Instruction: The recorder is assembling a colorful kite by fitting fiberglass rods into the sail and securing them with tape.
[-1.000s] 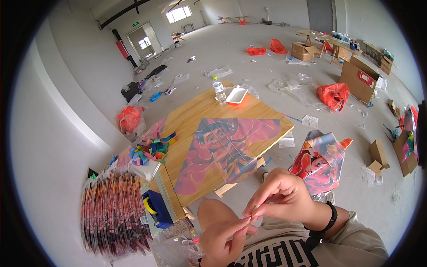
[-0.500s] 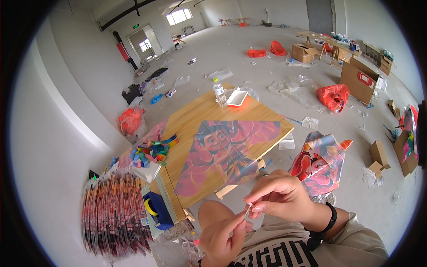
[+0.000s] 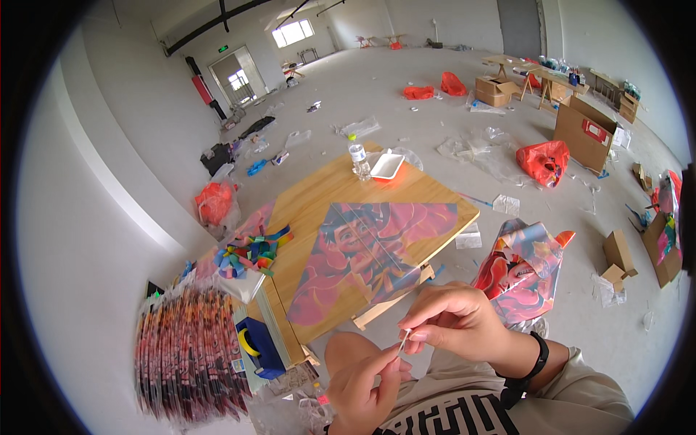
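Observation:
Pinched between finger and thumb of both hands is a thin white strip [image 3: 404,339], small and pale, held over my lap. My right hand [image 3: 458,319] grips its upper end, with a black band round the wrist. Lower and to the left, my left hand [image 3: 368,384] closes on the other end. Beyond them a printed kite [image 3: 373,250] in pink, red and purple lies flat on the wooden table [image 3: 308,199], a thin rod running across it. Neither hand touches the kite.
A tape dispenser [image 3: 259,348] with a yellow core sits at the table's left edge, by a stack of bagged printed kites [image 3: 190,351]. Colourful ribbons [image 3: 252,250], a water bottle [image 3: 358,158] and a white tray [image 3: 387,165] rest farther up. Another printed kite [image 3: 520,272] stands right.
The view has tilted slightly, so the table and kite sit a little lower. Both hands stay nearly in place, still pinching the white strip.

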The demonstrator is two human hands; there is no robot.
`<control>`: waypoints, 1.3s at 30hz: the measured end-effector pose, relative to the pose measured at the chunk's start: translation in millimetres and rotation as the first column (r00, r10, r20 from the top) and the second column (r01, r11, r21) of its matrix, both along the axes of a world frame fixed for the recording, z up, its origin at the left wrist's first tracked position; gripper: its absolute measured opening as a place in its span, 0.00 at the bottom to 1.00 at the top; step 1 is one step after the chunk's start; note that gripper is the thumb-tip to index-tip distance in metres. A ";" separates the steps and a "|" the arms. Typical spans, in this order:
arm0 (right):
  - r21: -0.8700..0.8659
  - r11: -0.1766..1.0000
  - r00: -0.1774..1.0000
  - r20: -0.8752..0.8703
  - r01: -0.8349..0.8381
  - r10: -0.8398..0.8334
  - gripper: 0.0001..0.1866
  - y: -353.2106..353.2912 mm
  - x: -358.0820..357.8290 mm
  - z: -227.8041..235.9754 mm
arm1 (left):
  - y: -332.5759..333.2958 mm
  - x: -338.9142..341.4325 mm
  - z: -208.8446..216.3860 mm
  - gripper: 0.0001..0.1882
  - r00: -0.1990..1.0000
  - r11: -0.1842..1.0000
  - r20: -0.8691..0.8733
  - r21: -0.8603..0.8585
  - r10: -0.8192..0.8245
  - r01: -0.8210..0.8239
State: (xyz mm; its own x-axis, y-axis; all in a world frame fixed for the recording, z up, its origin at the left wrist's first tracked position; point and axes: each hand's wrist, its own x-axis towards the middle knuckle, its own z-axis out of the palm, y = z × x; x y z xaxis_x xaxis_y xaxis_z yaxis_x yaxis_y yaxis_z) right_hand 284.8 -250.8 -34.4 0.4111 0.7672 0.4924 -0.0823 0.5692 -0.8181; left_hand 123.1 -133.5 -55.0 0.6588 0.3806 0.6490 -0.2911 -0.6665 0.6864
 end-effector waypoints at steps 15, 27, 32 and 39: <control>-0.019 0.989 0.974 0.177 0.148 -0.142 0.09 -2.5 7.0 3.1 | -1.0 -0.7 4.0 0.09 0.995 0.993 -0.091 -0.113 -0.039 0.029; -0.228 0.973 0.999 -0.050 -0.018 0.007 0.10 -14.4 21.8 -12.7 | 13.3 9.4 -2.7 0.12 0.996 0.996 -0.090 0.088 -0.018 0.026; -0.385 0.890 0.932 0.348 0.244 -0.105 0.09 -22.6 28.3 -9.5 | 28.2 7.1 -10.3 0.13 0.984 0.966 -0.178 0.258 0.032 0.016; -0.371 0.890 0.874 0.481 0.266 -0.061 0.07 -21.6 30.4 -11.9 | 30.1 6.5 -13.6 0.14 0.964 0.956 -0.254 0.294 0.076 0.002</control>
